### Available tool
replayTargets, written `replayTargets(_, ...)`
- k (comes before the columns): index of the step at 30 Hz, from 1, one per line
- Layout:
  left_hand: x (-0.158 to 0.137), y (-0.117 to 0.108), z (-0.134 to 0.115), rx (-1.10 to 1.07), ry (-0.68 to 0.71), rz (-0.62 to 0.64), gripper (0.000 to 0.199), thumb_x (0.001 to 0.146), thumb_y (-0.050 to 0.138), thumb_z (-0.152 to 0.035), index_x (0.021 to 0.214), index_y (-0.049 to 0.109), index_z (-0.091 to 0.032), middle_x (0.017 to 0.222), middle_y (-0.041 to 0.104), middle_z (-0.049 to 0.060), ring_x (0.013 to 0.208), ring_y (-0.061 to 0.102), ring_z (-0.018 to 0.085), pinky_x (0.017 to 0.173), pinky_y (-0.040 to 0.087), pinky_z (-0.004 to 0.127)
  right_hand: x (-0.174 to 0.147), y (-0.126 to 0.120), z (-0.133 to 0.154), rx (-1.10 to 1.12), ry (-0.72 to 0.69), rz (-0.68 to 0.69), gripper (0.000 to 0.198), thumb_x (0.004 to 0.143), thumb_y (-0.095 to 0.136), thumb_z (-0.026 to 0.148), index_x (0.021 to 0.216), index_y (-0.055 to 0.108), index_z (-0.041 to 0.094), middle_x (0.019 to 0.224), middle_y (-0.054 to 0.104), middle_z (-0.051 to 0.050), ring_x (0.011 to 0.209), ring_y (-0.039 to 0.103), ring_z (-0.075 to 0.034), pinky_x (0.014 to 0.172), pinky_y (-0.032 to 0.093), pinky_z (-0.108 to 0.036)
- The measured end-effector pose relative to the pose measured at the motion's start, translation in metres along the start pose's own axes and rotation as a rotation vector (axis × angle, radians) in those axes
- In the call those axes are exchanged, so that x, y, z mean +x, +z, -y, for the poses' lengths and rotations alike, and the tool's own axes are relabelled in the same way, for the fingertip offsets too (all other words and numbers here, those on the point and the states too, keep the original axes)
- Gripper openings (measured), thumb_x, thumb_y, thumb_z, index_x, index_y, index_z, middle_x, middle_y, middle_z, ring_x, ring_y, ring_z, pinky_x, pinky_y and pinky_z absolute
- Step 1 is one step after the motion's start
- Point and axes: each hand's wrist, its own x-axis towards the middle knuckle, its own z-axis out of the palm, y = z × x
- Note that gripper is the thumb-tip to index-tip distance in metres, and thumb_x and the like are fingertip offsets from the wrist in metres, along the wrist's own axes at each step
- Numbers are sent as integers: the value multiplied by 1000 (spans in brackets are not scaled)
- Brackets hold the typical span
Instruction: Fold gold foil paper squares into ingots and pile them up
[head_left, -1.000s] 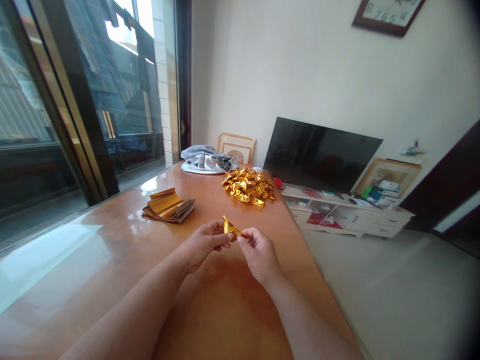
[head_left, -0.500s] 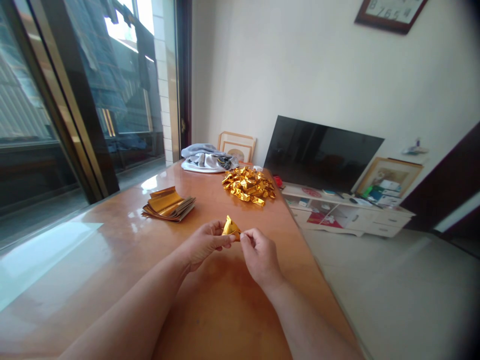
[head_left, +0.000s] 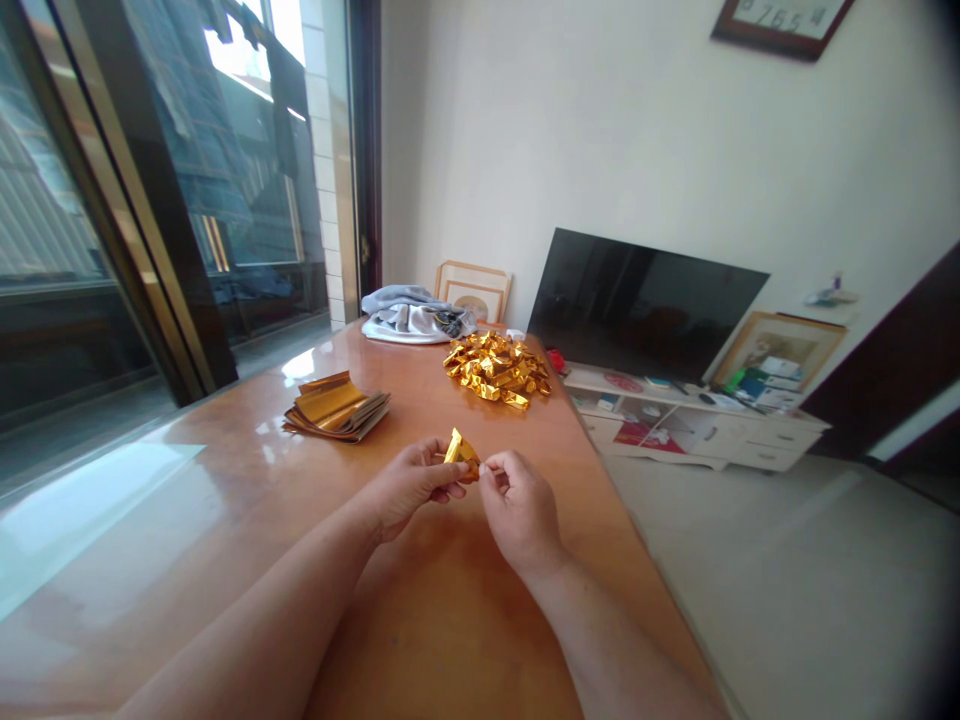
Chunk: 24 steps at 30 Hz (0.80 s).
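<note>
A small piece of folded gold foil paper point(head_left: 459, 449) is held above the table, one pointed end upward. My left hand point(head_left: 415, 486) grips it from the left between thumb and fingers. At its lower right end, my right hand point(head_left: 520, 508) pinches the edge with thumb and forefinger. Part of the paper is hidden behind my fingers. Beyond the left hand lies a stack of flat gold foil sheets point(head_left: 330, 405), its top sheet curling up. Farther off is a heap of folded gold foil pieces point(head_left: 495, 368).
The glossy wooden table point(head_left: 420, 630) has its right edge beside my right forearm. Grey cloth point(head_left: 412, 318) is bundled at the far end. A television point(head_left: 645, 305) stands on a low white cabinet point(head_left: 720, 437) past the table; glass doors point(head_left: 217, 200) are at left.
My left thumb has shifted slightly up and over onto the gold foil paper. The right hand keeps its pinch; the stack and heap stay put.
</note>
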Motion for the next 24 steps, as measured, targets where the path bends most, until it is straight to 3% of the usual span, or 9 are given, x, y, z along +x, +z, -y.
replayTargets(10,1,5,2,-5,-8,-29,35,69,86,-32,93,66,-15,83,69,4,65,60,11,64,46,24,-1,-2,4,-72,-50,-12,9,90,53,23,85,60,23,85,66,-4,78,62,-19,72,44,-29)
replayTargets(15,1,5,1,-51,-3,-26,29,71,84,-30,88,66,-16,81,68,3,66,61,10,65,47,24,-1,-3,6,1,-67,19,9,89,57,27,83,63,24,88,66,-5,83,61,-20,76,46,-30)
replayTargets(20,0,3,0,-102,-8,-5,29,73,84,-29,92,67,-15,90,71,5,73,64,11,69,49,24,3,2,-5,237,84,-56,13,89,56,31,87,65,22,86,67,-4,76,60,-18,72,47,-30)
replayTargets(24,1,0,1,-152,-6,13,28,76,83,-28,94,66,-15,93,72,6,78,66,12,72,50,23,6,4,-8,403,176,10,17,88,58,36,86,66,21,82,68,-2,74,59,-18,69,47,-28)
